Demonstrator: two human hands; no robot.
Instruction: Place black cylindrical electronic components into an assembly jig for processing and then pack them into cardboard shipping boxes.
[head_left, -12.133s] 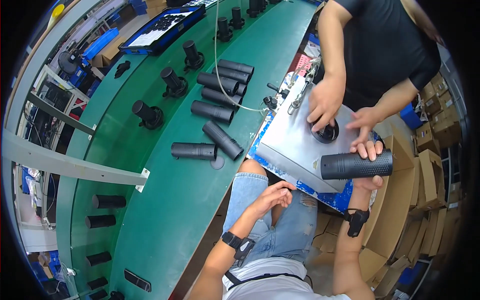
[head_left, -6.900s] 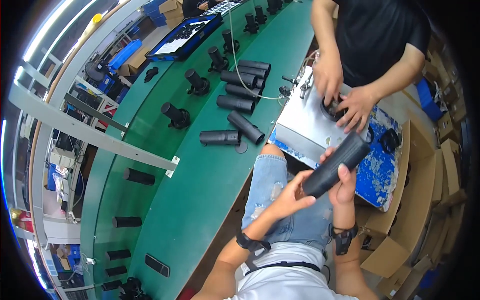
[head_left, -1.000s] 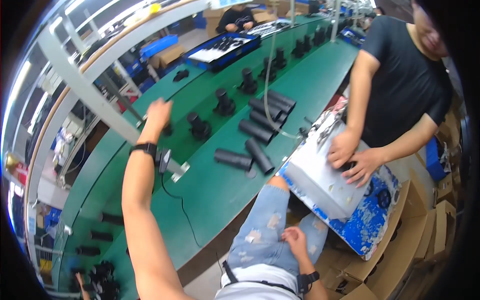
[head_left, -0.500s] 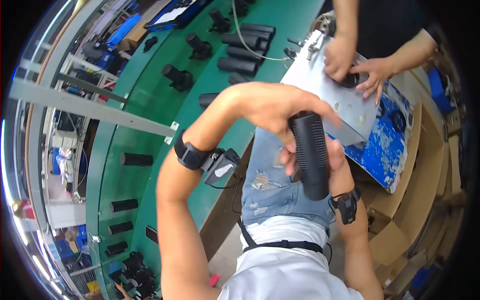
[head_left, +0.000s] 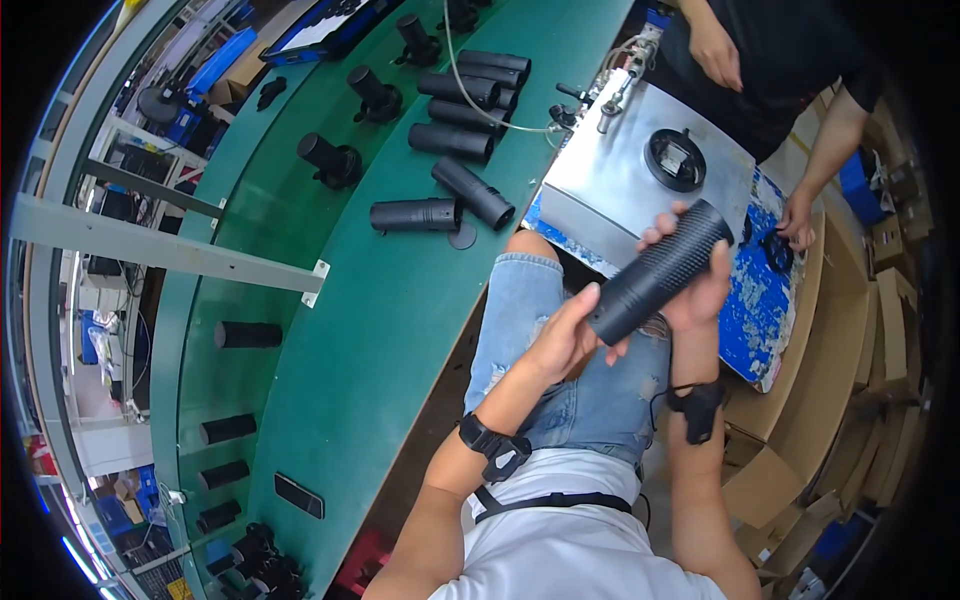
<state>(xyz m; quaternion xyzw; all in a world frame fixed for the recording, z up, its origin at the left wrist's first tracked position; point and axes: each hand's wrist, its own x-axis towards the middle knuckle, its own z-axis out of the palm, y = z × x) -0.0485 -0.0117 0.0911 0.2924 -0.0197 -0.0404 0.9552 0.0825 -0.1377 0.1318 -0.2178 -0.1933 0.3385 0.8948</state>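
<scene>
I hold a black cylindrical tube (head_left: 662,272) with a textured upper part, tilted over my lap. My left hand (head_left: 566,338) grips its lower, smoother end, thumb along the side. Around the upper part my right hand (head_left: 703,290) is wrapped from below, fingertips showing at its far side. Just beyond the tube stands a metal box (head_left: 590,200) with a black ring fixture (head_left: 676,160) on its top. Whether the tube's ends are open or capped does not show clearly.
Left is a green workbench (head_left: 350,330) with several black tubes (head_left: 450,142), upright tubes on bases (head_left: 330,160) and a phone (head_left: 299,495). Across from me a co-worker's hand (head_left: 797,222) touches a black ring (head_left: 777,251) on a blue board (head_left: 750,330). Cardboard boxes (head_left: 770,485) stand at right.
My left hand has come down from the tube's top to its lower end, and the tube has tilted rightward. The co-worker's hands have left the box top, uncovering the ring fixture.
</scene>
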